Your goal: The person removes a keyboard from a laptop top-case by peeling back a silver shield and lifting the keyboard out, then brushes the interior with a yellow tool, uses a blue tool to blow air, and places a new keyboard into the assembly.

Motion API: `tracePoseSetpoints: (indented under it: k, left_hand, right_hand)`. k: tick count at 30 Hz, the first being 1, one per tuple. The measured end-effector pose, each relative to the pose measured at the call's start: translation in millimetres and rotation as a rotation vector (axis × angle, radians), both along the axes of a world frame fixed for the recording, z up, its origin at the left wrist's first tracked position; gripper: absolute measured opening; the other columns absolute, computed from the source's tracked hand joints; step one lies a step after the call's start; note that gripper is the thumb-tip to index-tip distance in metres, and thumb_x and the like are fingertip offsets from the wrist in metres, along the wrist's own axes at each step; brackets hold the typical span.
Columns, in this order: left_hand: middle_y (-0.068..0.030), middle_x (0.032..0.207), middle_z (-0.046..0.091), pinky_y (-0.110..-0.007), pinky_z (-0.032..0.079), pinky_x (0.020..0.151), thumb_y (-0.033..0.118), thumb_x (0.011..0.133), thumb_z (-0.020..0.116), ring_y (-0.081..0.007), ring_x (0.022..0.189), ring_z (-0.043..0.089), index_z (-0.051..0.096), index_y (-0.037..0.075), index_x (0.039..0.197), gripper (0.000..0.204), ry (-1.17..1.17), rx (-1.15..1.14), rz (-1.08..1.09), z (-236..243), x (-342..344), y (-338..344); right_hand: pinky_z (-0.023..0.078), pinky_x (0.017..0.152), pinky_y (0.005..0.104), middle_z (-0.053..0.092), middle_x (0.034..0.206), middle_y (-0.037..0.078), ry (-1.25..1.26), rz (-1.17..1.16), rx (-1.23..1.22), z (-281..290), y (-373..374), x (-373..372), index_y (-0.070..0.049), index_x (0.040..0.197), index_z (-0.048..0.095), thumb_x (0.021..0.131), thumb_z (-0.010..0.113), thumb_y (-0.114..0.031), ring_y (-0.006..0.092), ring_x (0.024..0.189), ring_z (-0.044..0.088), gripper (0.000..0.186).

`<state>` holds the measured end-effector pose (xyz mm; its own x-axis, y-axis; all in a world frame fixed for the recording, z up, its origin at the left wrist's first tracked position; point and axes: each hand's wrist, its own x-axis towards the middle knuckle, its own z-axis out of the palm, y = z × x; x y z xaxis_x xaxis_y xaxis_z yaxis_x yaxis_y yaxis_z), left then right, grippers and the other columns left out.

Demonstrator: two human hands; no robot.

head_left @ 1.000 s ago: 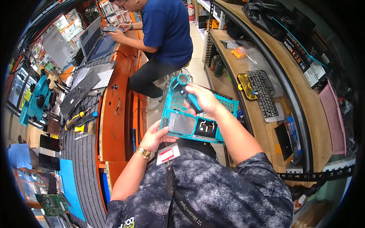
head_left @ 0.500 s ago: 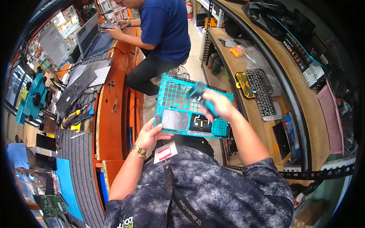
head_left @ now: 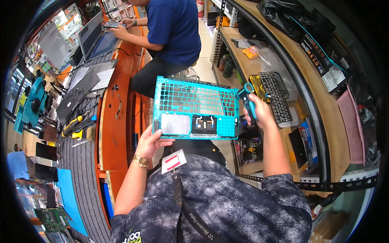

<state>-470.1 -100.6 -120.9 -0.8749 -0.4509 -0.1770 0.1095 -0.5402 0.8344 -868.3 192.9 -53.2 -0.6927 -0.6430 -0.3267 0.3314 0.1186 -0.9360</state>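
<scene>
In front of me my left hand [head_left: 150,141] grips the lower left corner of a teal laptop palm rest [head_left: 227,126], thumb on top. The part is held tilted, with its grid of key openings along the far side and a dark touchpad [head_left: 204,124] with ribbon cables near the middle of the close side. My right hand [head_left: 260,112], off the right edge, is closed round a teal pistol-shaped tool with a round, tube-like head [head_left: 245,89]. The tool is apart from the palm rest.
To the left, an orange workbench [head_left: 114,139] carries screwdrivers [head_left: 72,125], a brush [head_left: 90,133] and a laptop [head_left: 91,34]. A seated co-worker [head_left: 172,32] handles a dark device beyond. A black keyboard [head_left: 275,97] lies on the wooden shelf [head_left: 310,117] at right.
My right hand has carried the tool from over the palm rest to beyond its right edge. The palm rest sits slightly further left in view.
</scene>
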Motion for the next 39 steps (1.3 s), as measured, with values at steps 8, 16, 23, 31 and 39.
tracePoseSetpoints:
  k: [8, 16, 23, 31, 39]
  left_hand:
    - [-0.0243, 0.139, 0.078, -0.047, 0.075, 0.094, 0.016, 0.120, 0.061, -0.0394, 0.115, 0.085, 0.051, 0.001, 0.161, 0.045, -0.072, -0.055, 0.113, -6.5, 15.7, -24.6]
    - [-0.0238, 0.140, 0.078, -0.047, 0.074, 0.098, 0.018, 0.121, 0.061, -0.0386, 0.117, 0.084, 0.053, 0.002, 0.160, 0.043, -0.058, -0.062, 0.220, -1.7, 20.6, -26.6]
    - [-0.0229, 0.139, 0.079, -0.047, 0.074, 0.097, 0.019, 0.121, 0.062, -0.0385, 0.117, 0.084, 0.056, 0.004, 0.156, 0.039, -0.075, -0.075, 0.282, -8.8, 34.7, -28.4]
    - [-0.0228, 0.137, 0.079, -0.046, 0.074, 0.095, 0.021, 0.120, 0.065, -0.0378, 0.114, 0.085, 0.056, 0.003, 0.156, 0.040, -0.074, -0.065, 0.297, -6.6, 35.8, -29.1]
    - [-0.0245, 0.141, 0.077, -0.045, 0.076, 0.093, 0.016, 0.121, 0.061, -0.0395, 0.114, 0.085, 0.052, 0.000, 0.159, 0.042, -0.065, -0.056, 0.267, -3.9, 20.9, -20.6]
  right_hand:
    - [0.046, 0.036, 0.0347, 0.066, 0.076, 0.026, -0.637, 0.921, -0.665, 49.9, 51.3, 31.7, 0.021, 0.163, 0.043, 0.105, 0.075, -0.045, 0.0222, 0.045, 0.056, 0.093]
    - [0.049, 0.044, 0.0339, 0.069, 0.080, 0.013, -0.009, 0.855, 0.047, 82.7, -21.7, 69.3, 0.001, 0.156, 0.064, 0.117, 0.061, -0.035, 0.0148, 0.050, 0.060, 0.053]
    - [0.051, 0.047, 0.0335, 0.070, 0.084, 0.012, 0.270, 0.863, 0.108, 77.4, -65.0, 85.5, 0.005, 0.162, 0.057, 0.116, 0.061, -0.031, 0.0174, 0.053, 0.062, 0.058]
    - [0.066, 0.059, 0.0618, 0.070, 0.079, 0.031, -0.574, 1.545, -1.330, 128.4, -67.3, 43.6, -0.005, 0.180, 0.025, 0.123, 0.051, -0.022, 0.0440, 0.061, 0.075, 0.065]
    - [0.068, 0.061, 0.0647, 0.073, 0.080, 0.033, -0.484, 1.717, -1.420, 176.1, -76.0, 64.2, -0.017, 0.187, 0.019, 0.124, 0.051, -0.024, 0.0455, 0.059, 0.076, 0.070]
